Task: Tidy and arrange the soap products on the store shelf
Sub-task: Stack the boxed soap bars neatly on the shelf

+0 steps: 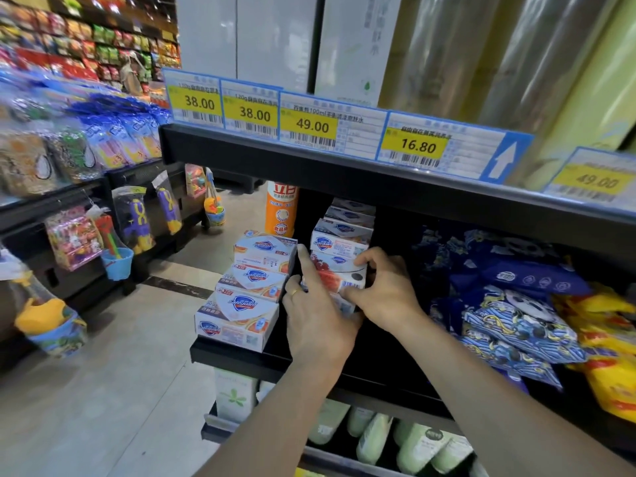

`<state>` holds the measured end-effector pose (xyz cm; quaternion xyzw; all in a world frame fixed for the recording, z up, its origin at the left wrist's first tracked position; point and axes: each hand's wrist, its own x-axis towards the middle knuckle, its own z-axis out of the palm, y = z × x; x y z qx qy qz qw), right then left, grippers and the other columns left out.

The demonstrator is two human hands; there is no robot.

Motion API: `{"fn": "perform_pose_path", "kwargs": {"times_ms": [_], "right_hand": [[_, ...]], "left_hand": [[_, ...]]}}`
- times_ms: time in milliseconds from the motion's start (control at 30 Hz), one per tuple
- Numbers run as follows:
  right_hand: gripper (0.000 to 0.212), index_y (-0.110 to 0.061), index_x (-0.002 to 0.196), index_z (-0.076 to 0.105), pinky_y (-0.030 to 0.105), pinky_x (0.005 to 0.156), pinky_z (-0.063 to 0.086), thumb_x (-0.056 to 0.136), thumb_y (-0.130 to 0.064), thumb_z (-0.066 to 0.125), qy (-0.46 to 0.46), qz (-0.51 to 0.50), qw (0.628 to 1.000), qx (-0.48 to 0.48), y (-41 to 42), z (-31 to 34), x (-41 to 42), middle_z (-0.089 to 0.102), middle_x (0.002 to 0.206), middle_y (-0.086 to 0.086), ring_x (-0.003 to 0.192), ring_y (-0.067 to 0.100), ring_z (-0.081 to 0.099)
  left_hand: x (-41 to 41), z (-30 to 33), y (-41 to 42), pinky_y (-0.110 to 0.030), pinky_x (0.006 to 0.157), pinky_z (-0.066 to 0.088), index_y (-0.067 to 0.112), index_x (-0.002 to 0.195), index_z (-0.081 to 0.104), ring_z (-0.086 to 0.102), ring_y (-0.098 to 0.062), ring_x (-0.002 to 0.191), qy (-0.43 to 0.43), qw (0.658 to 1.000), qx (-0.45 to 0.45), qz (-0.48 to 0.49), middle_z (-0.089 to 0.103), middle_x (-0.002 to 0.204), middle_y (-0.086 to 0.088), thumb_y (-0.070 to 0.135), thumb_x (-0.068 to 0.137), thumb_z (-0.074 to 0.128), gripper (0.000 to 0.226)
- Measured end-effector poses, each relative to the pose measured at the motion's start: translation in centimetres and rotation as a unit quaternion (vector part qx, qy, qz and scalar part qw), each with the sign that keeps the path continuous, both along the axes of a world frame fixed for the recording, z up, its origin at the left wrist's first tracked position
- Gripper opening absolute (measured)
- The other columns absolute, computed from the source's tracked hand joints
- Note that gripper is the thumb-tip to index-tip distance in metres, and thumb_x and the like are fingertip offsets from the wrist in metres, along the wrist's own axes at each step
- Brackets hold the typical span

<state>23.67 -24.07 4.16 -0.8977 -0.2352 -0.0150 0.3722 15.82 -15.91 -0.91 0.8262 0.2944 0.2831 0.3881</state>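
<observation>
Red soap box [339,275] between left hand [315,313] and right hand [385,290] (both gripping).

Even overhead store lighting, moderately bright. Shelf [344,160] recess falls into deep shadow. Glare streaks the plastic rolls [516,63] at upper right. Wide-angle bowing and soft blur toward frame edges.

A red-and-white soap box [339,277] lies between both hands, its barcode end toward the right hand; white Safeguard boxes [340,235] are stacked just above it; three more white Safeguard boxes [251,290] stand in a row, left of the left hand.
</observation>
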Motion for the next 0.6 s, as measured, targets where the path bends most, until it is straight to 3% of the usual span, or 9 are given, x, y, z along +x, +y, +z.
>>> {"fn": "perform_pose_path", "kwargs": {"times_ms": [167, 233, 300, 400, 500, 600], "right_hand": [[0.049, -0.029, 0.117, 0.055, 0.019, 0.077, 0.042, 0.080, -0.024, 0.087, 0.004, -0.006, 1.000, 0.010, 0.0, 0.0, -0.5, 0.042, 0.129, 0.001, 0.102, 0.010, 0.050], [0.044, -0.028, 0.115, 0.058, 0.024, 0.081, 0.048, 0.081, -0.030, 0.085, -0.036, -0.023, 0.999, 0.026, 0.0, 0.2, -0.9, 0.044, 0.124, 0.000, 0.108, 0.014, 0.053], [0.033, -0.024, 0.110, 0.062, 0.033, 0.088, 0.052, 0.084, -0.030, 0.080, -0.117, -0.031, 0.992, 0.047, 0.2, 0.5, -1.5, 0.049, 0.119, -0.002, 0.112, 0.019, 0.055], [0.018, -0.021, 0.103, 0.067, 0.034, 0.086, 0.053, 0.088, -0.025, 0.076, -0.193, 0.027, 0.979, 0.066, 1.1, 1.4, -2.3, 0.054, 0.110, -0.008, 0.099, 0.015, 0.059], [0.018, -0.027, 0.107, 0.065, 0.034, 0.088, 0.053, 0.090, -0.028, 0.073, -0.183, 0.104, 0.977, 0.018, 3.2, 2.6, -3.0, 0.058, 0.112, -0.011, 0.092, 0.013, 0.059], [0.033, -0.032, 0.121, 0.059, 0.034, 0.093, 0.049, 0.091, -0.035, 0.071, -0.161, 0.148, 0.973, -0.069, 6.2, 3.9, -3.4, 0.053, 0.122, -0.009, 0.105, 0.014, 0.056]], "left_hand": [[-2.1, 1.3, -0.4, -0.039, 0.115, 0.038, 0.035, 0.160, -0.022, 0.013, -0.029, 0.157, 0.004, 0.999, 0.019, -0.039, 0.009, 0.170, -0.013, 0.042, 0.080, 0.085, 0.134], [-3.4, 2.1, -0.5, -0.038, 0.116, 0.037, 0.033, 0.161, -0.018, 0.009, -0.026, 0.157, -0.006, 0.997, 0.052, -0.048, 0.010, 0.170, -0.009, 0.042, 0.083, 0.082, 0.127], [-5.0, 2.9, -0.1, -0.038, 0.115, 0.037, 0.035, 0.161, -0.013, 0.012, -0.023, 0.155, -0.012, 0.994, 0.091, -0.056, 0.014, 0.168, -0.005, 0.045, 0.084, 0.079, 0.120], [-7.7, 3.9, 2.1, -0.039, 0.115, 0.038, 0.033, 0.161, 0.010, 0.023, -0.022, 0.149, -0.005, 0.987, 0.159, -0.022, 0.028, 0.163, -0.002, 0.053, 0.083, 0.076, 0.104], [-10.2, 3.8, 5.2, -0.040, 0.113, 0.038, 0.031, 0.154, 0.037, 0.034, -0.027, 0.142, 0.034, 0.975, 0.213, 0.055, 0.044, 0.155, -0.006, 0.069, 0.081, 0.065, 0.086], [-11.4, 3.0, 7.0, -0.041, 0.114, 0.036, 0.033, 0.156, 0.030, 0.035, -0.029, 0.145, 0.148, 0.964, 0.202, 0.084, 0.041, 0.158, -0.010, 0.087, 0.073, 0.051, 0.101]]}}
